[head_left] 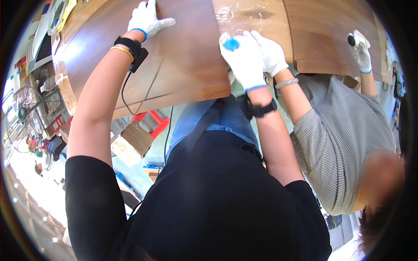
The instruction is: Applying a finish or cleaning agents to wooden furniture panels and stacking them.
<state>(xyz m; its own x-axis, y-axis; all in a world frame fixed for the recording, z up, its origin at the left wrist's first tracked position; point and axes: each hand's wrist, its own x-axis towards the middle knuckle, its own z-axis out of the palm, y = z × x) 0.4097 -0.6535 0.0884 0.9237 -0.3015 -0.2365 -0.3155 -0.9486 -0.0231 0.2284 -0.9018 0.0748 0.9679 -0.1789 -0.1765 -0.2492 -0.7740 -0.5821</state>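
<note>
My left hand (146, 20), in a white knit glove with a blue cuff, lies with fingers stretched out on a brown wood-grain panel (183, 56). My right hand (247, 63), gloved the same way, is closed at the panel's right edge. A small blue and whitish thing (231, 44) shows at its fingers; blur hides its kind. Right beside it, overlapping in view, is a co-worker's white-gloved hand (271, 54). The co-worker's other gloved hand (362, 54) holds a white thing with a round black end (352, 41) above a second brown panel (331, 35).
Clear plastic film (248, 19) covers the table between the panels. The co-worker in a grey striped shirt (339, 130) stands close at my right. Below the table are a cardboard box (134, 138) and a red frame (162, 126). A black cable (126, 98) hangs from my left wrist.
</note>
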